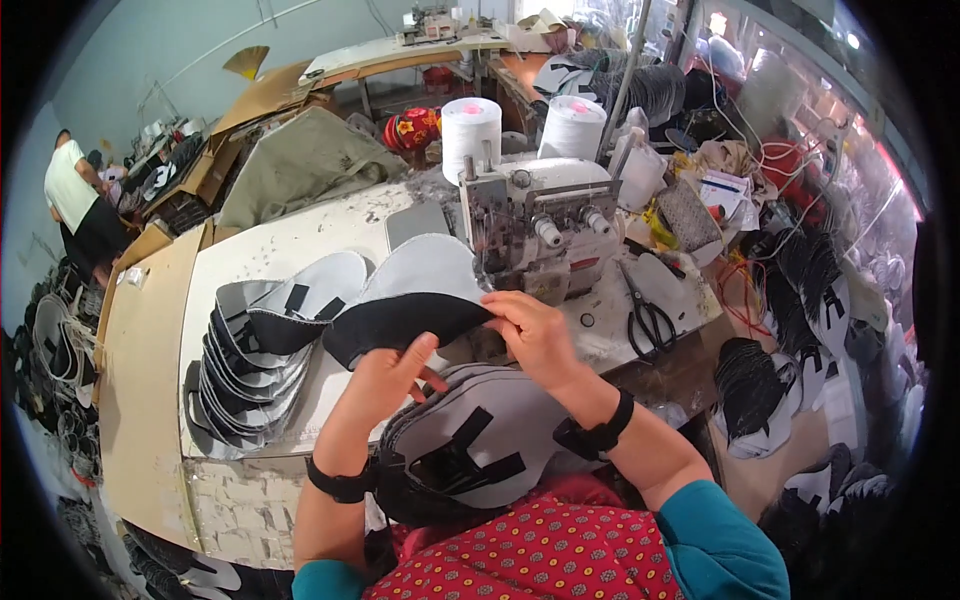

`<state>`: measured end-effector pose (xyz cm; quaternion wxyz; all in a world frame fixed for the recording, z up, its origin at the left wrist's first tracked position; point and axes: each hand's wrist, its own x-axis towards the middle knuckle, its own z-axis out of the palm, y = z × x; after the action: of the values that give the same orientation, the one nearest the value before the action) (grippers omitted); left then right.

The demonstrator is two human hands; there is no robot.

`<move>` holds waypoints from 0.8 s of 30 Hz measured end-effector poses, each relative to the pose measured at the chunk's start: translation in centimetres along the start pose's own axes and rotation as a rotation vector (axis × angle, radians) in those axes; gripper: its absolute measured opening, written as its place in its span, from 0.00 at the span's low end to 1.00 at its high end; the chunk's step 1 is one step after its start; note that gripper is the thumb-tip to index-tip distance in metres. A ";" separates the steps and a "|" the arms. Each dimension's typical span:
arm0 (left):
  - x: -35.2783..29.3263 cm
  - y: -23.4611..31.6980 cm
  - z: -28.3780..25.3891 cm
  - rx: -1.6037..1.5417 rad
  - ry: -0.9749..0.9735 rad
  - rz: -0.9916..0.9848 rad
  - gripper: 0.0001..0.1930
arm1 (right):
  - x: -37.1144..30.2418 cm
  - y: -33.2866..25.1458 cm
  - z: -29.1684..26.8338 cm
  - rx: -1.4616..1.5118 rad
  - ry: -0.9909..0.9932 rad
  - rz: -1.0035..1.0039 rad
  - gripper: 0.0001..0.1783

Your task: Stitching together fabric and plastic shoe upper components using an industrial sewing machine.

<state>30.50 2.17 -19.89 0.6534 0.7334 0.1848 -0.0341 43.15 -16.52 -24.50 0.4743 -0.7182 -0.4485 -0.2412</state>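
Note:
Both my hands hold a curved grey and black fabric piece (410, 310) just in front of the sewing machine (545, 225). My left hand (392, 372) grips its lower black edge, thumb on top and the other fingers partly hidden. At the right end, my right hand (532, 335) pinches the corner beside the machine's front. A stack of similar pieces with black strips (540, 430) rests on my lap below my hands. To the left, an overlapping pile of grey and black pieces (250, 375) lies on the white table (225, 265), close to the held piece.
Black scissors (650, 320) lie right of the machine. Two white thread cones (471, 138) stand behind it. Bundled pieces (752, 395) and tangled cords (740, 300) crowd the right side. A wooden board (145, 390) borders the table's left; another person (80, 195) stands far left.

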 end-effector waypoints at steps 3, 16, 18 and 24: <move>0.6 -0.2 1.1 0.301 -0.027 0.313 0.15 | 0.4 -0.9 -0.7 0.315 -0.170 0.437 0.09; 2.0 2.2 0.2 0.692 0.491 0.677 0.25 | 1.9 -4.7 -2.0 0.374 -0.208 0.513 0.03; 2.7 2.7 0.5 0.702 0.563 0.926 0.31 | 2.1 -4.4 -1.2 0.314 -0.192 0.488 0.03; 4.9 2.2 0.8 0.564 0.339 0.715 0.36 | 1.1 -3.2 -0.8 0.368 -0.223 0.631 0.06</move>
<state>35.94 2.29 -19.36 0.3607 0.8945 0.0085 0.2640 40.93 -16.34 -21.84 0.5946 -0.7456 -0.2898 0.0809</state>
